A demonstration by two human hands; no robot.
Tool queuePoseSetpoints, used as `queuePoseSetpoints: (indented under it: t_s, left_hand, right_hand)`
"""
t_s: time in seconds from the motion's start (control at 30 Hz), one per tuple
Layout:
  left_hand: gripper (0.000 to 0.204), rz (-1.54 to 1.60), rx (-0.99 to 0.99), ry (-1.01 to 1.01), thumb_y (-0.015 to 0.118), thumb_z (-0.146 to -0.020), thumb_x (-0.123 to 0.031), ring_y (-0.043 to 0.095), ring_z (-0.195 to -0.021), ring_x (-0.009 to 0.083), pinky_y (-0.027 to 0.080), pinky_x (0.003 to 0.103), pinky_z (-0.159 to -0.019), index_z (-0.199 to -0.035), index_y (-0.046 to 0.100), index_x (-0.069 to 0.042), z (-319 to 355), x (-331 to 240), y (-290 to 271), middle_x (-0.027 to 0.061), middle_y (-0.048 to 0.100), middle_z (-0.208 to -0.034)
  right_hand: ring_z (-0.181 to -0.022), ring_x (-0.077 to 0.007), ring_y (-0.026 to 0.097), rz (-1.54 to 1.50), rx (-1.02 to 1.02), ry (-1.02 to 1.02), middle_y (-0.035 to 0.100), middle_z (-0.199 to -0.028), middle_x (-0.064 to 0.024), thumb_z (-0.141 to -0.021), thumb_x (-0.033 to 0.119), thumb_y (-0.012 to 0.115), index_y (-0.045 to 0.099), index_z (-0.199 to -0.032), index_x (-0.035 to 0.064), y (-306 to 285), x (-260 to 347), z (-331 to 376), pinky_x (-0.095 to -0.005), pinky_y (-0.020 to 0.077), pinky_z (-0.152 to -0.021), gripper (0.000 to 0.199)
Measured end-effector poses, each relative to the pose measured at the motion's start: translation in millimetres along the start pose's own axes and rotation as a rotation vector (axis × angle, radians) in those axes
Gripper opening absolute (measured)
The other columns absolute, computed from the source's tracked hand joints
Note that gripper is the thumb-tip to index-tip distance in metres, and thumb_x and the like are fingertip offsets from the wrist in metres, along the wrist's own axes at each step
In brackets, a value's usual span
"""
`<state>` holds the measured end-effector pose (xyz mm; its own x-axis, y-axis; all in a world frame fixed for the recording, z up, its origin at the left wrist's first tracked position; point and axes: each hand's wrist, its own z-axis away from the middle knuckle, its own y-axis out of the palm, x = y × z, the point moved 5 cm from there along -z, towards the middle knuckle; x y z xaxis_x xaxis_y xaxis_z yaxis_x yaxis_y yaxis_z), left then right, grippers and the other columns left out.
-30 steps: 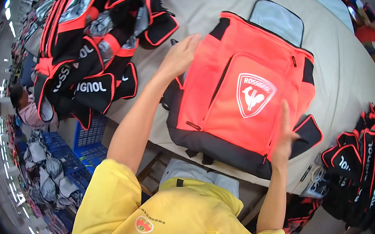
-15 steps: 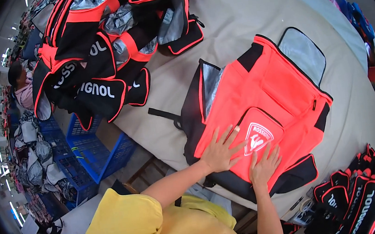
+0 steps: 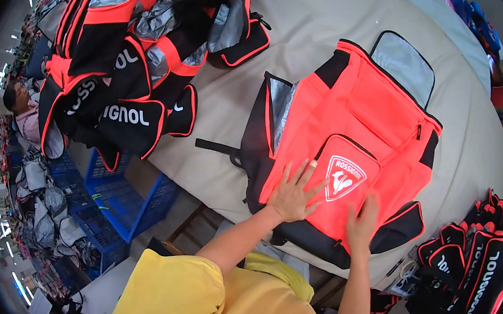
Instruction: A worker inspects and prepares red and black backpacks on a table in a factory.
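A red and black backpack (image 3: 370, 112) lies flat on a beige padded table (image 3: 321, 6), its silver-lined top flap open at the far right. My left hand (image 3: 293, 192) rests flat with fingers spread on the lower front of the bag, beside the pocket with a white shield emblem (image 3: 343, 176). My right hand (image 3: 361, 222) presses flat on the bag's bottom edge, just below that pocket. A black strap (image 3: 216, 148) trails from the bag's left side.
A heap of black and red bags (image 3: 141, 64) with silver lining covers the table's far left. More black and red pieces (image 3: 480, 261) are stacked at lower right. Blue crates (image 3: 113, 197) stand on the floor at left, near another person (image 3: 22, 108).
Both hands have come from the bag's two ends to its near front and now lie flat there. The bag has turned and its side panel shows silver lining.
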<state>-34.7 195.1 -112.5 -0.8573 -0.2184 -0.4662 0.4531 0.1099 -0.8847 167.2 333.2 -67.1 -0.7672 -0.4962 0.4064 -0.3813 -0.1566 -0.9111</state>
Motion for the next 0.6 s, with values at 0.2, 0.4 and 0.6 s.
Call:
queuePoseSetpoints:
  t_s: [0.2,0.4,0.6]
  left_hand:
    - [0.078,-0.006,-0.04,0.012,0.059,-0.102,-0.059,0.019,-0.165,0.0457,0.012,0.074,-0.128,-0.171,0.035,-0.031,2,1,-1,0.0248,0.021,-0.178]
    - [0.078,-0.022,-0.068,0.001,0.064,-0.099,-0.057,0.024,-0.164,0.0452,0.014,0.073,-0.128,-0.169,0.04,-0.031,2,-2,-5,0.0253,0.024,-0.176]
    - [0.077,-0.004,-0.057,0.008,0.064,-0.1,-0.056,0.027,-0.162,0.0453,0.015,0.074,-0.127,-0.169,0.04,-0.033,0,-1,-8,0.0254,0.026,-0.175]
  right_hand:
    - [-0.12,-0.0369,0.067,0.013,-0.483,0.615,0.067,-0.133,-0.0262,-0.113,0.034,0.058,0.062,-0.137,-0.0069,-124,-186,86,-0.0447,0.0545,-0.102,0.047]
    - [-0.114,-0.0497,0.066,0.623,-0.17,0.757,0.066,-0.131,-0.0332,-0.111,0.034,0.064,0.061,-0.135,-0.007,-46,-273,181,-0.055,0.0516,-0.097,0.048]
    - [-0.112,-0.0442,0.068,0.049,-0.156,0.953,0.067,-0.132,-0.0313,-0.108,0.021,0.067,0.059,-0.13,-0.011,-50,-339,198,-0.0506,0.0528,-0.097,0.039]
